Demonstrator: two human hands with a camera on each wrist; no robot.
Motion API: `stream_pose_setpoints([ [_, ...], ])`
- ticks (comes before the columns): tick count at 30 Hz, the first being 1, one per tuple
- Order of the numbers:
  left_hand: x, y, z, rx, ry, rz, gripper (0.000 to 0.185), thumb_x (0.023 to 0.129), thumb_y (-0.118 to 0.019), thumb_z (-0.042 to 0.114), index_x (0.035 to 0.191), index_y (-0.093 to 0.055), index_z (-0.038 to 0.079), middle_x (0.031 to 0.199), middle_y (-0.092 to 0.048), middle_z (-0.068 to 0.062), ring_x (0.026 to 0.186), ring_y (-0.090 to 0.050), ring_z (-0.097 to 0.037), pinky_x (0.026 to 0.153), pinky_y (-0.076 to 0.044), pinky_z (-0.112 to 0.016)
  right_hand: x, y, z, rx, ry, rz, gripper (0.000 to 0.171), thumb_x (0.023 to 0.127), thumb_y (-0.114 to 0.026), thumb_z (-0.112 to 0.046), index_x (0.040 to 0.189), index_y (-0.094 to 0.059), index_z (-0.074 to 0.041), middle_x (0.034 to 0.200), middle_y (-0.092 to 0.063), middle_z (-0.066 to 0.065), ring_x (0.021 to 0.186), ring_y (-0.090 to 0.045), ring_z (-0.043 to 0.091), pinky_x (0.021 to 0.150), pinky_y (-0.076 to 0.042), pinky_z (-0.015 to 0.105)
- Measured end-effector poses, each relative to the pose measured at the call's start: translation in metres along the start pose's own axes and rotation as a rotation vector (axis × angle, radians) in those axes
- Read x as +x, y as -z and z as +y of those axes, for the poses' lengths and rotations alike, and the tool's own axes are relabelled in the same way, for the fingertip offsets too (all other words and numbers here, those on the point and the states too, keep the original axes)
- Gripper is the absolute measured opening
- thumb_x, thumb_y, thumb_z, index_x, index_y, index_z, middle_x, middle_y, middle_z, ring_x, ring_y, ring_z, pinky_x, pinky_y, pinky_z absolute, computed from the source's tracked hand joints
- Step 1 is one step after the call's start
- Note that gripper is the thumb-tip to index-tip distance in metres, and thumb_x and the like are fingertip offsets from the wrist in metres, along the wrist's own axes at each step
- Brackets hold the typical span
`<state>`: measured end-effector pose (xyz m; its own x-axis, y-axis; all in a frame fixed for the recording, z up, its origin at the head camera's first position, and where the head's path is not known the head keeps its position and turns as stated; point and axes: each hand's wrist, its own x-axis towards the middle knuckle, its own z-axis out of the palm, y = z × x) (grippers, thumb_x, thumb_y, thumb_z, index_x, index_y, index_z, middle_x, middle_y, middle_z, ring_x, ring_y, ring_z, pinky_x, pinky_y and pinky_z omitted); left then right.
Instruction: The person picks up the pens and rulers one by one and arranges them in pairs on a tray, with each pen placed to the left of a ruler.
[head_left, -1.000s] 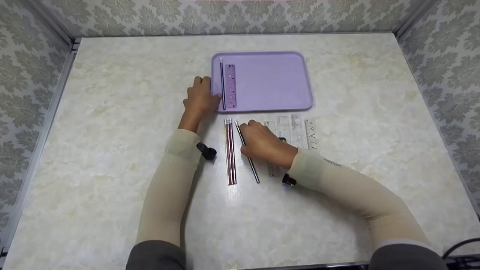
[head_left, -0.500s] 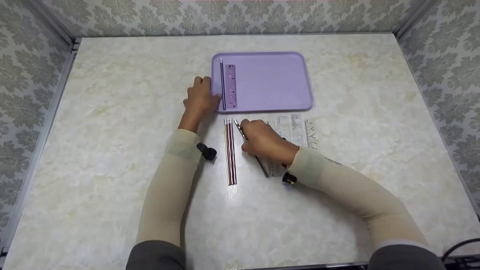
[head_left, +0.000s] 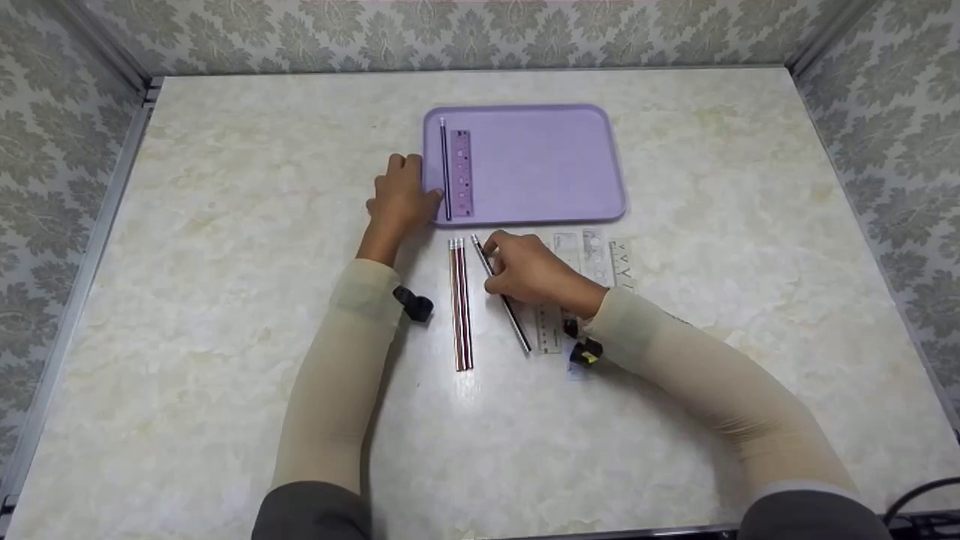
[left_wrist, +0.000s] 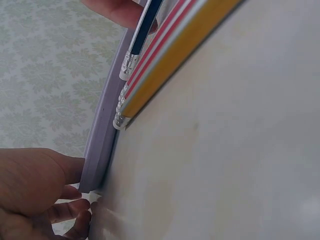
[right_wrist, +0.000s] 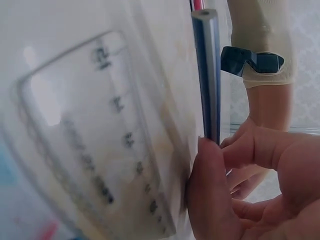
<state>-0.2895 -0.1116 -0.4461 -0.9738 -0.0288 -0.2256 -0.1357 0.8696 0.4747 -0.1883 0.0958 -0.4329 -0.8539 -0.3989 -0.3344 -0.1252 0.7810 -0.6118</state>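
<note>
My left hand [head_left: 403,191] grips the left rim of a purple tray [head_left: 544,161]. In the left wrist view its thumb lies on the rim [left_wrist: 97,135] with the fingers curled beneath. On the tray lie a dark striped pencil [head_left: 446,165] and a purple ruler [head_left: 461,172], side by side along the left. My right hand [head_left: 529,268] pinches a dark blue and silver pencil [head_left: 514,322] between thumb and fingers, slanted, just below the tray. The right wrist view shows this pencil's flat unsharpened end [right_wrist: 205,15]. Left of it, several striped pencils [head_left: 460,307] lie in a row.
Several clear rulers lie under and right of my right hand, among them one ruler [head_left: 549,330] near the wrist and another ruler [head_left: 621,259] at the far right. Patterned walls [head_left: 480,34] bound the marbled table [head_left: 225,337] at the back and sides.
The right hand has drawn its pencil away from the row, its lower end swinging right, and now lifts it slightly. The left hand stays on the tray rim.
</note>
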Motion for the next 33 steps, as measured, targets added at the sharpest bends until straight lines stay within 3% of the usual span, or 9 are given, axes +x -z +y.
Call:
stream_pose_setpoints([
  [8,0.0,0.001,0.0,-0.008,0.005,-0.012,0.068,0.1,-0.06,0.038,0.159,-0.032,0.016,0.16,-0.031,-0.009,0.139,-0.041,-0.042,0.106,-0.041,-0.067,0.001,0.004,0.006,0.141,-0.025,-0.036,0.05,0.086,-0.068,-0.011,0.134,-0.054,-0.011,0.102,-0.07,0.001,0.083,-0.069,0.017,0.088,-0.055,0.034],
  [16,0.0,0.0,-0.001,-0.009,-0.004,-0.002,0.066,0.1,-0.061,0.037,0.157,-0.035,0.016,0.159,-0.032,-0.01,0.136,-0.043,-0.042,0.105,-0.041,-0.067,0.002,0.009,0.011,0.344,-0.028,-0.049,0.051,0.089,-0.069,-0.009,0.138,-0.052,-0.013,0.11,-0.065,0.007,0.087,-0.069,0.022,0.076,-0.061,0.036],
  [25,0.0,0.0,-0.001,0.004,-0.004,-0.001,0.066,0.101,-0.059,0.037,0.157,-0.034,0.016,0.157,-0.033,-0.01,0.137,-0.043,-0.043,0.104,-0.042,-0.067,0.004,0.016,0.015,0.566,-0.048,-0.087,0.054,0.089,-0.067,-0.006,0.139,-0.049,-0.018,0.121,-0.058,0.011,0.087,-0.069,0.027,0.071,-0.064,0.045],
  [33,-0.001,0.001,0.002,0.012,0.013,-0.011,0.065,0.102,-0.058,0.037,0.158,-0.033,0.016,0.159,-0.031,-0.01,0.139,-0.041,-0.043,0.106,-0.041,-0.067,0.011,0.025,0.017,0.711,-0.059,-0.104,0.051,0.092,-0.064,-0.003,0.138,-0.049,-0.019,0.125,-0.057,0.012,0.098,-0.066,0.029,0.076,-0.063,0.048],
])
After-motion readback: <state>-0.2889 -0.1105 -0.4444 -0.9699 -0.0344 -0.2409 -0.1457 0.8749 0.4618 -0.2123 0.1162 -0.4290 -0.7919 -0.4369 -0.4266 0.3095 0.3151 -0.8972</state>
